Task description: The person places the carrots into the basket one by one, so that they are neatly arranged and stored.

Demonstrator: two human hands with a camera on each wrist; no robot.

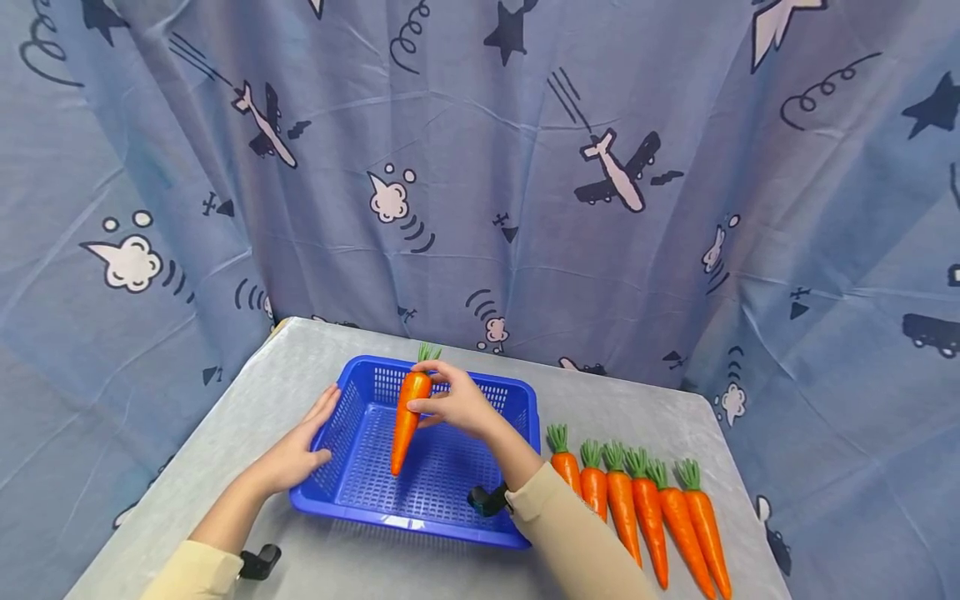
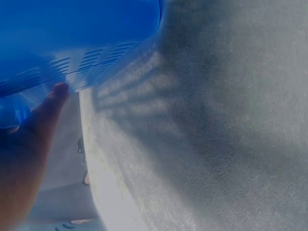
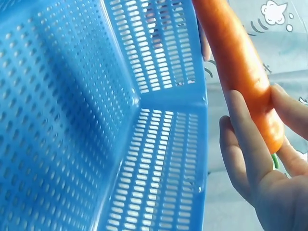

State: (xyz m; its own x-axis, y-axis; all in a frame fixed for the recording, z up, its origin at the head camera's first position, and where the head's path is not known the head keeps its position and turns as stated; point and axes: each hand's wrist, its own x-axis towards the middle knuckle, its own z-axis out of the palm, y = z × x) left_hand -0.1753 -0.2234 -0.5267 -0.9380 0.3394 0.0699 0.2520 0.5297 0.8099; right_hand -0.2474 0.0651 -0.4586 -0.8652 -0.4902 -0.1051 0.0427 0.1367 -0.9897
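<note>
An orange carrot with a green top is held by my right hand, thumb and fingers pinching its thick upper part. It hangs tip down over the blue plastic basket. In the right wrist view, the carrot shows large, gripped near its leafy end by the hand. My left hand rests against the basket's left side with its fingers extended. From the left wrist, a digit of the hand touches the slotted basket wall. No other carrot shows inside the basket.
Several more carrots lie side by side right of the basket, green tops toward the back. The right forearm partly covers the nearest ones. A pale cloth covers the table; a patterned blue curtain hangs behind it.
</note>
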